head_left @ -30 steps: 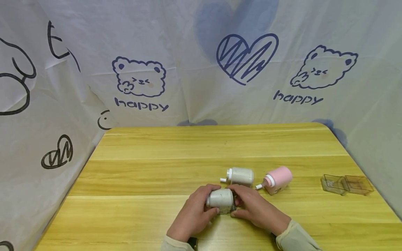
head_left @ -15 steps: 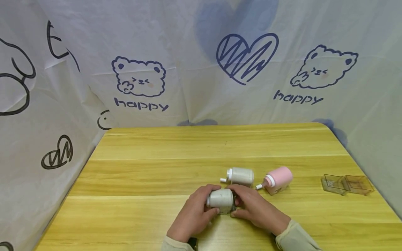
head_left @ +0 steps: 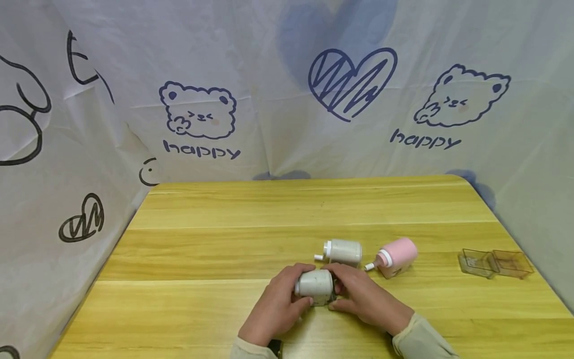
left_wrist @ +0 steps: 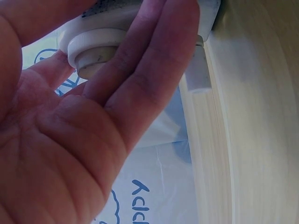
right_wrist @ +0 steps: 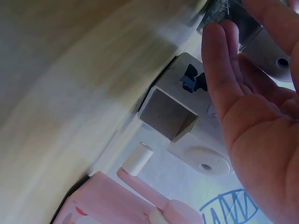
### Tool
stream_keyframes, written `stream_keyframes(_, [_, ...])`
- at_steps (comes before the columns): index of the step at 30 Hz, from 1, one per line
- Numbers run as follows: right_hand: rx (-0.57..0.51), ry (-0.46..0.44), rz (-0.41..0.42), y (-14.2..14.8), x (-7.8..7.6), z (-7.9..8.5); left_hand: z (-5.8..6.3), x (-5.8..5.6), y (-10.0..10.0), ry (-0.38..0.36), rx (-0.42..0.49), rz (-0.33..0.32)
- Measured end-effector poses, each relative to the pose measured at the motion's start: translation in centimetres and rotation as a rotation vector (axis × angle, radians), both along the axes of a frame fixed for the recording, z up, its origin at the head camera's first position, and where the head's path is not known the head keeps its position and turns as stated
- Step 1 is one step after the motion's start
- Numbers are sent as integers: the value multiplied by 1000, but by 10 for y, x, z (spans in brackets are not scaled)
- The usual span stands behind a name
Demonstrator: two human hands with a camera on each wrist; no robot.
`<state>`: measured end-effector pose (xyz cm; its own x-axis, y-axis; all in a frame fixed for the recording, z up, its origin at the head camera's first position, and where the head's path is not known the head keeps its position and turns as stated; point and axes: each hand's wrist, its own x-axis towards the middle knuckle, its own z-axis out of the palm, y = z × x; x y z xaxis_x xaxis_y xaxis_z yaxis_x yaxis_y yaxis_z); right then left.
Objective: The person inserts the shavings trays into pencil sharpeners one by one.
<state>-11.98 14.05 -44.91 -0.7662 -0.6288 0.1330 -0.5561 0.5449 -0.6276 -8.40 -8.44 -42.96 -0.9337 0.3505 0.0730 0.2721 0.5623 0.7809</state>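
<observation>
A white crank pencil sharpener (head_left: 315,283) lies low over the front middle of the table, between both hands. My left hand (head_left: 279,304) grips it around its left end, where a ribbed white ring (left_wrist: 96,44) shows in the left wrist view. At its right end my right hand (head_left: 360,294) pinches a clear, dark-tinted drawer (right_wrist: 220,11) against the body; fingers hide how far in it sits. Just behind stands a second, greyish-white sharpener (head_left: 346,252), with an open square slot (right_wrist: 166,114) in the right wrist view. A pink sharpener (head_left: 400,253) is to its right.
Two see-through drawers, one grey-tinted (head_left: 478,263) and one brownish (head_left: 513,264), lie side by side near the right edge of the wooden table (head_left: 202,249). A white printed cloth (head_left: 269,99) hangs around the back and sides.
</observation>
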Motion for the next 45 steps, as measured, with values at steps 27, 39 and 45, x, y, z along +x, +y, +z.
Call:
stream_keyframes(27, [2, 3, 0, -3, -1, -1, 0, 1, 1, 19, -15, 8])
stream_keyframes(39, [-20, -12, 3, -5, -2, 1, 0, 1, 1, 42, -16, 16])
stream_keyframes(45, [-20, -27, 5, -5, -2, 1, -1, 1, 1, 50, -25, 14])
